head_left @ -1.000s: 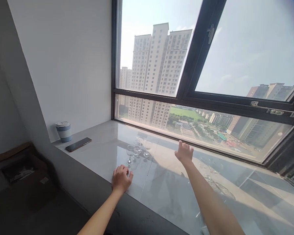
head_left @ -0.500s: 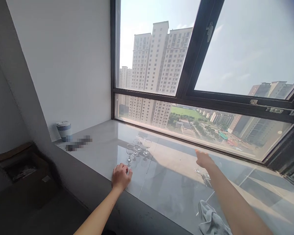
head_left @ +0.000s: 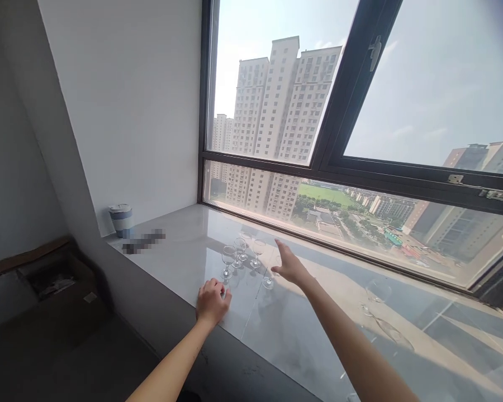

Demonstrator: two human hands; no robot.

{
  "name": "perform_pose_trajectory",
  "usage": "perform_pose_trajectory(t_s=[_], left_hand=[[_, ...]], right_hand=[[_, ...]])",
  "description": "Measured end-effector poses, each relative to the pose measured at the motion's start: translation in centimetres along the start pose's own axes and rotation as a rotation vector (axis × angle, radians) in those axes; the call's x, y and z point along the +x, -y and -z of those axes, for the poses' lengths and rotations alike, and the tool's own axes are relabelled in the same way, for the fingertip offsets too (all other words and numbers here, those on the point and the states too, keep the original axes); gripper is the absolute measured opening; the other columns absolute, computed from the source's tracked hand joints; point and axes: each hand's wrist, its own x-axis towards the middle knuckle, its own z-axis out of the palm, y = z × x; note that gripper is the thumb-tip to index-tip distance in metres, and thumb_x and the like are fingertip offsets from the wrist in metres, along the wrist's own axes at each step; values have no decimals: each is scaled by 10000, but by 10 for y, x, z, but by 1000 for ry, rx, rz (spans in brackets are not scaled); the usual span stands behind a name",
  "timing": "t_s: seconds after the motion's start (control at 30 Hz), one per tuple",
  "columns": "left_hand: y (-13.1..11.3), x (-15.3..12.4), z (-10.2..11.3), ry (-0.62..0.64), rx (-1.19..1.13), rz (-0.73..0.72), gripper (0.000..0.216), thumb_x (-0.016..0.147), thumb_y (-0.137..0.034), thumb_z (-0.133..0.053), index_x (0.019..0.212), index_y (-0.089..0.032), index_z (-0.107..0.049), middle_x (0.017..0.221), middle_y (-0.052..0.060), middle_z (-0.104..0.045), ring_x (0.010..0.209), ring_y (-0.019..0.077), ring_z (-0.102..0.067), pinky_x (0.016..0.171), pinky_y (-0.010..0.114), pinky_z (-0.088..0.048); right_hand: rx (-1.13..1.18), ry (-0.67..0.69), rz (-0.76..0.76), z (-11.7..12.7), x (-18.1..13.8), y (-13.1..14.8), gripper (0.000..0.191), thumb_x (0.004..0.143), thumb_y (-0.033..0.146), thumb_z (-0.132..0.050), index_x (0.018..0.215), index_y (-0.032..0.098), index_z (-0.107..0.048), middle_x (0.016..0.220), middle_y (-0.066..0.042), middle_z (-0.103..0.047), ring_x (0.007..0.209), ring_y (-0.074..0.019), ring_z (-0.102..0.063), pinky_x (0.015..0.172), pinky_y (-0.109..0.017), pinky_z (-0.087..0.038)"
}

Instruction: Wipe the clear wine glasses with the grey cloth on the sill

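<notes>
My right hand (head_left: 292,265) reaches over the sill, thumb and fingers around the bowl of a clear wine glass (head_left: 269,283). Its round foot is at the tiled surface, and the hand partly covers the bowl. Left of it stand several similar wine glasses (head_left: 228,255), upright and close together. My left hand (head_left: 212,301) rests at the sill's front edge, just in front of that group; its fingers are loosely bent, apart from the thumb, with nothing seen in them. Another stemmed glass (head_left: 378,290) stands farther right, beyond my right forearm.
A grey tiled window sill (head_left: 184,251) runs below a dark-framed window (head_left: 260,162). At its left end, by the wall, sit a white and blue cup (head_left: 121,220) and a blurred-out item (head_left: 145,241). Down on the left lies a cardboard box (head_left: 56,282).
My right hand has moved left with a wine glass, from the right part of the sill to beside the group. My left hand stays at the edge. The grey cloth has gone from view.
</notes>
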Motion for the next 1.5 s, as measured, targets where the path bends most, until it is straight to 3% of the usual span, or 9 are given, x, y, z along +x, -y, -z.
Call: perform_pose_trajectory(t_s=[0.13,0.33,0.6,0.73,0.9,1.07,1.2,1.37,1.5], left_hand=[[0,-1,0,-8,5,5,204,861,-318,-489,721,-203,-583,825,29,-577,848,184,-533,820,318,-350],[0,-1,0,-6,11,8,184,851,-303,-508,716,-200,-579,819,27,-573,839,183,-523,809,321,-344],[0,-1,-1,2,12,18,181,858,-296,-507,724,-201,-582,819,31,-576,854,185,-524,816,323,-339],[-1,-1,-1,-3,5,22,183,856,-304,-513,723,-198,-581,818,30,-571,853,185,-523,817,321,-346],[-2,0,1,13,-1,45,176,851,-300,-517,726,-197,-587,828,33,-576,861,184,-524,829,318,-352],[-1,0,2,11,12,17,209,864,-305,-487,715,-199,-587,828,33,-582,855,186,-529,815,321,-352],[-1,1,3,14,12,5,225,869,-301,-462,711,-199,-586,822,34,-585,842,186,-535,807,321,-356],[-1,1,2,11,18,-1,229,868,-318,-463,711,-203,-585,835,38,-595,849,193,-542,801,321,-358],[-1,1,1,-2,20,4,226,863,-311,-470,700,-204,-583,833,38,-600,849,193,-541,802,320,-359]], right_hand=[[16,-51,25,-26,17,38,990,737,238,-729,1514,282,-117,1544,-157,-234,1279,-301,-467,950,-387,-441],[21,-179,10,-48,37,54,1067,737,235,-734,1514,320,-8,1571,-178,-133,1069,-301,-613,772,-382,-521],[75,-345,95,-71,47,54,977,775,266,-701,1503,305,-50,1541,-177,-146,1299,-332,-423,851,-437,-519],[82,-379,116,-77,48,53,891,809,317,-671,1490,277,-97,1506,-173,-204,1381,-335,-287,936,-474,-481],[10,-368,46,-82,46,59,807,848,424,-613,1474,259,-131,1488,-178,-245,1330,-352,-343,853,-473,-516],[-141,-440,82,-65,35,57,706,870,454,-553,1453,216,-234,1433,-171,-342,1261,-343,-385,974,-495,-411],[-293,-465,42,-15,16,16,565,903,329,-433,1436,209,-288,1409,-153,-386,1265,-326,-373,985,-472,-370],[-409,-671,-452,55,-30,-86,591,864,326,-445,1408,149,-298,1366,-204,-404,1244,-379,-375,971,-516,-345],[-422,-674,-742,78,-75,-156,756,821,444,-509,1433,106,-220,1363,-267,-383,1248,-441,-369,937,-547,-369]])
